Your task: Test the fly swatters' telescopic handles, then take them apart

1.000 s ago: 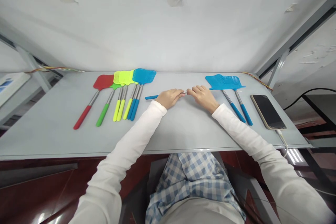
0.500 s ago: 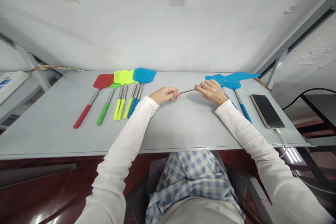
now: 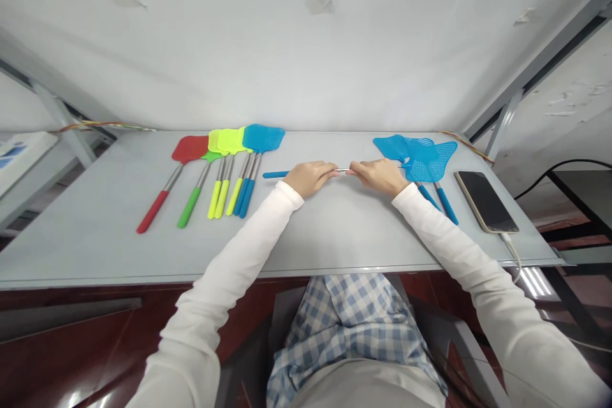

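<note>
Both hands grip one blue fly swatter (image 3: 276, 174) lying crosswise above the table, its handle end pointing left. My left hand (image 3: 310, 178) is closed around it near the handle, with the blue grip sticking out beyond my palm. Closed on the metal shaft farther right is my right hand (image 3: 379, 176). A short piece of bare shaft shows between the two hands. The swatter's mesh head (image 3: 425, 162) extends past my right hand and overlaps other blue swatter heads (image 3: 391, 145). Two blue handles (image 3: 447, 205) lie below those heads, partly hidden by my right forearm.
On the left of the grey table (image 3: 315, 236) lie a red swatter (image 3: 189, 149), a green swatter (image 3: 190, 207), several yellow swatters (image 3: 230, 139) and blue ones (image 3: 262, 138). A phone (image 3: 486, 201) with a white cable (image 3: 513, 253) lies right. The wall (image 3: 306, 64) borders the table's back.
My hands drew apart, exposing more shaft, then came back closer together. The held swatter's head rose and turned, and now lies flatter over the other blue heads. The left-hand swatters stayed put.
</note>
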Demonstrator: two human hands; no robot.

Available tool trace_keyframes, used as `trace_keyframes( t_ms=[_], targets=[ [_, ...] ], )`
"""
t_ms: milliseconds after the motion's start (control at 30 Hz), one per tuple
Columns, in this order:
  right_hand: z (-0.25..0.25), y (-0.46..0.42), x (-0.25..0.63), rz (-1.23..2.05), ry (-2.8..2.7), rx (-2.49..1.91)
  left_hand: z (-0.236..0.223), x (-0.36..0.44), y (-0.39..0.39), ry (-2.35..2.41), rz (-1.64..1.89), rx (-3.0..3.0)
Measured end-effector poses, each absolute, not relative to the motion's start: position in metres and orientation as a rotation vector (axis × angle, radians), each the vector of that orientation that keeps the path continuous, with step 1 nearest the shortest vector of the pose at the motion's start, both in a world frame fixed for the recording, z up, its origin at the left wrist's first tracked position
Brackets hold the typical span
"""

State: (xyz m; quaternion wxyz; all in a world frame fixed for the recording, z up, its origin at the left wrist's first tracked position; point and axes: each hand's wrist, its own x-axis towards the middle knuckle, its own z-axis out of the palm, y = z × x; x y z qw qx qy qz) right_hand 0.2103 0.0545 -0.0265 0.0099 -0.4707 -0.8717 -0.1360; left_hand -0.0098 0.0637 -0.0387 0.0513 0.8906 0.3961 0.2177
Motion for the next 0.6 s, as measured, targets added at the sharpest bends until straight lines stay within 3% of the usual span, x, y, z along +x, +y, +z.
trace_keyframes(
  t_ms=[400,600],
  targets=[
    [-0.022,0.054,0.221,-0.722,-2.63,-1.175,0.003,-0.034,0.051,1.129,0.414,2.218],
    [-0.021,0.051,0.231,-0.721,-2.609,-1.187,0.01,-0.064,0.041,1.159,0.369,2.166]
  ],
)
